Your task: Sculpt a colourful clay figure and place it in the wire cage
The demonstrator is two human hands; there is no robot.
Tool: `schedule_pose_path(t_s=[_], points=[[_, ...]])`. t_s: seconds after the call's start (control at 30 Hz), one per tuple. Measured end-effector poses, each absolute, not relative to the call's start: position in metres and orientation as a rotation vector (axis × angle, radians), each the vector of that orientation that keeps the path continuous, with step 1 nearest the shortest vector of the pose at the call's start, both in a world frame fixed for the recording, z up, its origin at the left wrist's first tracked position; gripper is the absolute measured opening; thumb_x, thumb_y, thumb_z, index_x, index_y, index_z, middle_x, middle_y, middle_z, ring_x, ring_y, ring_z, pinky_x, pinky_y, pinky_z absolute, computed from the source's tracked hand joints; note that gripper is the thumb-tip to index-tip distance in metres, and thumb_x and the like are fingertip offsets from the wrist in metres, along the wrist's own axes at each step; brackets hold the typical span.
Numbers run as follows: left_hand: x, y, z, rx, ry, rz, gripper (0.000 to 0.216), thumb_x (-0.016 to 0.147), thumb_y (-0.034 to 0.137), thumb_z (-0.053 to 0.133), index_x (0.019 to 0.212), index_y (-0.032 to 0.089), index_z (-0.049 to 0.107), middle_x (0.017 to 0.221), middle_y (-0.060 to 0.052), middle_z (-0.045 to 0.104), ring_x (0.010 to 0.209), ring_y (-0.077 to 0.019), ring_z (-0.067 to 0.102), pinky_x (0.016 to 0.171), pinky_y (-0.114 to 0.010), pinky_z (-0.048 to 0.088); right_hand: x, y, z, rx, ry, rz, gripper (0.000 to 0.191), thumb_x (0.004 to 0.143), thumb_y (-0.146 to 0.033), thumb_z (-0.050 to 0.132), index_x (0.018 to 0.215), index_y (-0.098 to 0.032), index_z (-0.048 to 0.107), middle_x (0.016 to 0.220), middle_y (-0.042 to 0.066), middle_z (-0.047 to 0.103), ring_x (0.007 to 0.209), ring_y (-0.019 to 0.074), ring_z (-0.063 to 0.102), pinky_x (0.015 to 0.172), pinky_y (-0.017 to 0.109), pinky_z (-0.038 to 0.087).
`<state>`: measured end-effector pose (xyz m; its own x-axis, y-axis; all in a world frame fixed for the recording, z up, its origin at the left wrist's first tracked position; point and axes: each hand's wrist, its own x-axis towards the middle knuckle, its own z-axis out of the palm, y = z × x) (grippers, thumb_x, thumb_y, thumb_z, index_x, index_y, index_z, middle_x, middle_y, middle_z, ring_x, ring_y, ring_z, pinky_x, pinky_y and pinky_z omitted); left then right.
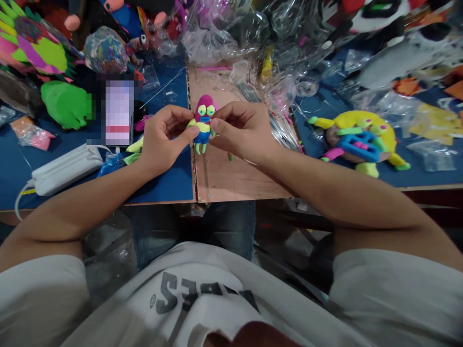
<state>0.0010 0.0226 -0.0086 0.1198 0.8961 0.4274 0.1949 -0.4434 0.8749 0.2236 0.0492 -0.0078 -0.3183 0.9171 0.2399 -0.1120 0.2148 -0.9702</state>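
Observation:
Between my two hands is a small clay figure [204, 120], held upright over the table. It has a magenta head, bulging yellow-and-teal eyes, a blue mouth, a yellow band round the middle, a blue lower body and pale green legs. My left hand [164, 135] pinches its left side with thumb and forefinger at the pale green arm. From the other side, my right hand [246, 127] pinches its right edge the same way. The fingertips hide both of the figure's arms in part.
A wooden board [238, 180] lies under the hands, with thin metal wires [285, 130] on it. Left are a phone [119, 111], a white power strip [67, 168] and green clay [67, 103]. A yellow clay figure [385, 135] lies right. Plastic wrap [213, 43] heaps behind.

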Motion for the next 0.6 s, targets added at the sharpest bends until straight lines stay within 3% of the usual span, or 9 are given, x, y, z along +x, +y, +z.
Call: schedule_pose_path(t_s=[0.2,0.33,0.6], points=[[0.0,0.0231,-0.0075,1.735,1.042,1.362,0.04,0.09,0.052,0.092,0.107,0.022,0.072,0.107,-0.007,0.082,0.101,-0.0246,0.082,0.091,-0.04,0.07,0.2238,0.0497,-0.0049,-0.808,-1.514,1.25,0.05,0.076,-0.07,0.096,0.079,-0.025,0.075,0.077,0.001,0.074,0.071,0.018,0.068,0.065,0.034,0.063],[-0.0018,0.0282,-0.0096,1.677,1.048,1.356,0.04,0.091,0.055,0.09,0.107,0.023,0.071,0.106,-0.006,0.083,0.101,-0.0239,0.081,0.091,-0.039,0.07,0.2246,0.0489,-0.0027,-0.793,-1.468,1.347,0.049,0.08,-0.071,0.093,0.084,-0.025,0.074,0.073,-0.001,0.071,0.067,0.0162,0.066,0.063,0.032,0.062],[-0.0017,0.0284,-0.009,1.655,1.025,1.341,0.04,0.092,0.057,0.089,0.105,0.022,0.075,0.1,-0.006,0.082,0.09,-0.0209,0.08,0.081,-0.034,0.069,0.2238,0.046,-0.0044,-0.808,-1.461,1.39,0.047,0.072,-0.061,0.103,0.089,-0.026,0.076,0.085,0.001,0.077,0.073,0.0175,0.071,0.065,0.033,0.064]])
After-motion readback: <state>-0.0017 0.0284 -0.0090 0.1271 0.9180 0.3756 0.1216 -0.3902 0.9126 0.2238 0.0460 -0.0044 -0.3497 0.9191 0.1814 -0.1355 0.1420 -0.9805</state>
